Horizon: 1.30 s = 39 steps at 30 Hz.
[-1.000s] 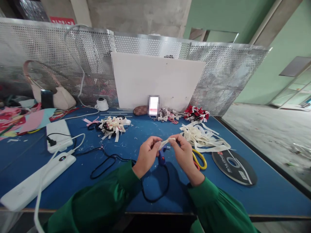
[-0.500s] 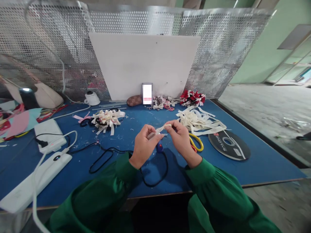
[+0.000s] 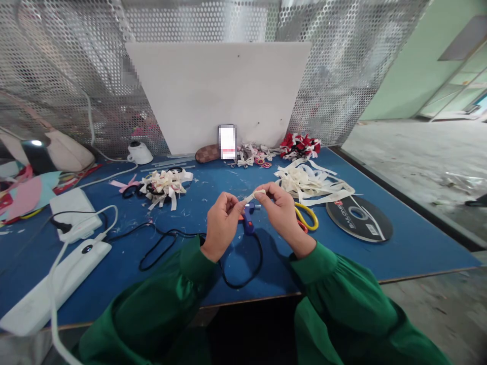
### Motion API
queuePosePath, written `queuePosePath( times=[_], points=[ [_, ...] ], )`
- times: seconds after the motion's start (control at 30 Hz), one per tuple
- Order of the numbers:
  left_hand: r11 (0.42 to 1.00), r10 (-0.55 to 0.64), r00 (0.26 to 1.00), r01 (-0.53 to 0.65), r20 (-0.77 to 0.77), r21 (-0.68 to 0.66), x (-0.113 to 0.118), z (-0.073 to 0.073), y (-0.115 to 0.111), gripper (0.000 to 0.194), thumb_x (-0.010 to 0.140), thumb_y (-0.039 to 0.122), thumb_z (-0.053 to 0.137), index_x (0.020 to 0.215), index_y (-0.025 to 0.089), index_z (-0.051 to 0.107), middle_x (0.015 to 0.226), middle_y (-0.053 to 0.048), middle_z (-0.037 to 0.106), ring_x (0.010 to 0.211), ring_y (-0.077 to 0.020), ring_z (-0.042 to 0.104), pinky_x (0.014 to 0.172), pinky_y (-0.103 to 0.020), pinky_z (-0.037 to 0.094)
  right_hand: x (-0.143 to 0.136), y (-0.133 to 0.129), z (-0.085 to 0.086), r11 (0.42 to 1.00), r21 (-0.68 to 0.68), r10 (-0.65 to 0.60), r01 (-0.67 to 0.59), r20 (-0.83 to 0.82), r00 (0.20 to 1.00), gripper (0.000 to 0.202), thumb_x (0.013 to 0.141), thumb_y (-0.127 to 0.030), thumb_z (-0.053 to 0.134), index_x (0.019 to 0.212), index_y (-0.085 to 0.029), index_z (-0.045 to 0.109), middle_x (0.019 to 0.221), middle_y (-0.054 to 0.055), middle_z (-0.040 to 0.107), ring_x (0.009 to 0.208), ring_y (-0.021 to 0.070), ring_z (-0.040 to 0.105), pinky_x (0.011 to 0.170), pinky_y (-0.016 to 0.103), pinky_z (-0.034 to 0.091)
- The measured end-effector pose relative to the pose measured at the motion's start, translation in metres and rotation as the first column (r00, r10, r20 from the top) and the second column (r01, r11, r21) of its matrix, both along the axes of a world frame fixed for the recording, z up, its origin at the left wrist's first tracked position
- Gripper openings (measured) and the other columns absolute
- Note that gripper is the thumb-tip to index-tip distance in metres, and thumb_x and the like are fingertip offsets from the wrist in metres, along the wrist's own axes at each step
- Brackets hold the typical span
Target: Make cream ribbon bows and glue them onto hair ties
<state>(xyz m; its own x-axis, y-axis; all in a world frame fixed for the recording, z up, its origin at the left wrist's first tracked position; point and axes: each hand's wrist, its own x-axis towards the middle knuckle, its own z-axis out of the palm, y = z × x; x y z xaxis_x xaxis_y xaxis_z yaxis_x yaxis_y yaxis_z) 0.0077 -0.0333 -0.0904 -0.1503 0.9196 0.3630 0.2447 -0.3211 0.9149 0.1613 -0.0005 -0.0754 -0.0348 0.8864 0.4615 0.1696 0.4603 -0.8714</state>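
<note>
A short strip of cream ribbon (image 3: 250,198) stretches between my two hands above the blue table. My left hand (image 3: 221,223) pinches its near end between thumb and fingers. The other end is pinched in my right hand (image 3: 282,215), which partly hides it. Below the ribbon a blue glue gun (image 3: 248,223) lies on the table, its black cord looping toward me. Scissors with yellow and red handles (image 3: 307,217) lie just right of my right hand, their blades hidden.
Cream ribbon strips (image 3: 308,181) and a black reel (image 3: 358,221) lie to the right. A pile of cream bows (image 3: 165,187) sits left, red bows (image 3: 300,147) at the back. A white power strip (image 3: 57,284) and cables occupy the left front. A white board (image 3: 220,91) stands behind.
The ribbon between my hands now looks narrower and folded or twisted. My left fingers have shifted along it, and more of the glue gun shows. The view has tilted slightly down.
</note>
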Motion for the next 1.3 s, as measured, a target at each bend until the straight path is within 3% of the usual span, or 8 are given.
queuePosePath(
  times=[0.1, 0.23, 0.43, 0.77, 1.0, 1.3],
  points=[
    [1.000, 0.030, 0.999, -0.030, -0.017, -0.005, -0.001, -0.001, 0.001, 0.022, 0.089, 0.038, 0.068, 0.083, 0.021, 0.056, 0.067, 0.004, 0.063, 0.061, -0.0114, 0.060, 0.060, -0.022, 0.048, 0.000, -0.001, 0.001, 1.000, 0.001, 0.004, -0.004, 0.006, 1.000, 0.012, 0.088, -0.029, 0.061, 0.080, -0.019, 0.064, 0.079, 0.001, 0.063, 0.073, 0.0159, 0.054, 0.070, 0.030, 0.042],
    [0.999, 0.028, 0.998, -0.030, -0.055, -0.025, -0.001, 0.001, 0.000, 0.018, 0.090, 0.034, 0.066, 0.102, 0.021, 0.069, 0.076, 0.002, 0.070, 0.068, -0.0133, 0.065, 0.065, -0.023, 0.051, 0.000, -0.001, 0.000, 1.000, 0.006, 0.010, -0.010, 0.004, 1.000, 0.012, 0.087, -0.029, 0.062, 0.080, -0.020, 0.064, 0.078, 0.001, 0.063, 0.071, 0.0160, 0.054, 0.070, 0.030, 0.042],
    [0.999, 0.020, 0.996, -0.023, -0.092, -0.025, 0.001, 0.007, -0.005, 0.020, 0.090, 0.035, 0.065, 0.084, 0.019, 0.074, 0.069, 0.001, 0.070, 0.065, -0.0135, 0.064, 0.063, -0.022, 0.050, 0.000, 0.000, -0.002, 1.000, -0.011, 0.015, -0.015, -0.006, 1.000, 0.012, 0.087, -0.030, 0.062, 0.082, -0.020, 0.065, 0.080, 0.001, 0.063, 0.075, 0.0172, 0.055, 0.073, 0.031, 0.043],
    [0.999, 0.036, 0.995, -0.037, -0.093, -0.014, 0.002, 0.003, -0.007, 0.019, 0.090, 0.034, 0.064, 0.083, 0.019, 0.075, 0.074, -0.001, 0.073, 0.066, -0.0147, 0.068, 0.064, -0.022, 0.051, -0.001, -0.003, -0.001, 0.999, -0.045, -0.005, 0.005, -0.015, 1.000, 0.013, 0.088, -0.032, 0.061, 0.083, -0.020, 0.065, 0.074, 0.000, 0.059, 0.070, 0.0165, 0.052, 0.067, 0.030, 0.041],
    [0.989, 0.149, 0.984, -0.148, -0.098, 0.018, 0.003, 0.009, -0.009, 0.016, 0.087, 0.027, 0.064, 0.077, 0.020, 0.074, 0.066, 0.001, 0.071, 0.061, -0.0128, 0.065, 0.060, -0.021, 0.050, -0.005, -0.014, 0.004, 0.959, 0.067, 0.271, -0.276, 0.072, 0.960, 0.014, 0.091, -0.027, 0.061, 0.078, -0.022, 0.064, 0.078, 0.001, 0.063, 0.076, 0.0172, 0.058, 0.072, 0.030, 0.045],
    [0.998, 0.028, 0.996, -0.023, 0.088, -0.059, 0.004, 0.000, -0.007, 0.019, 0.088, 0.030, 0.064, 0.086, 0.018, 0.078, 0.074, -0.003, 0.076, 0.069, -0.0175, 0.071, 0.066, -0.026, 0.058, -0.006, -0.011, -0.001, 0.980, 0.056, 0.190, -0.192, 0.035, 0.981, 0.014, 0.091, -0.026, 0.063, 0.078, -0.021, 0.066, 0.078, 0.001, 0.064, 0.075, 0.0173, 0.059, 0.073, 0.031, 0.046]
  ],
)
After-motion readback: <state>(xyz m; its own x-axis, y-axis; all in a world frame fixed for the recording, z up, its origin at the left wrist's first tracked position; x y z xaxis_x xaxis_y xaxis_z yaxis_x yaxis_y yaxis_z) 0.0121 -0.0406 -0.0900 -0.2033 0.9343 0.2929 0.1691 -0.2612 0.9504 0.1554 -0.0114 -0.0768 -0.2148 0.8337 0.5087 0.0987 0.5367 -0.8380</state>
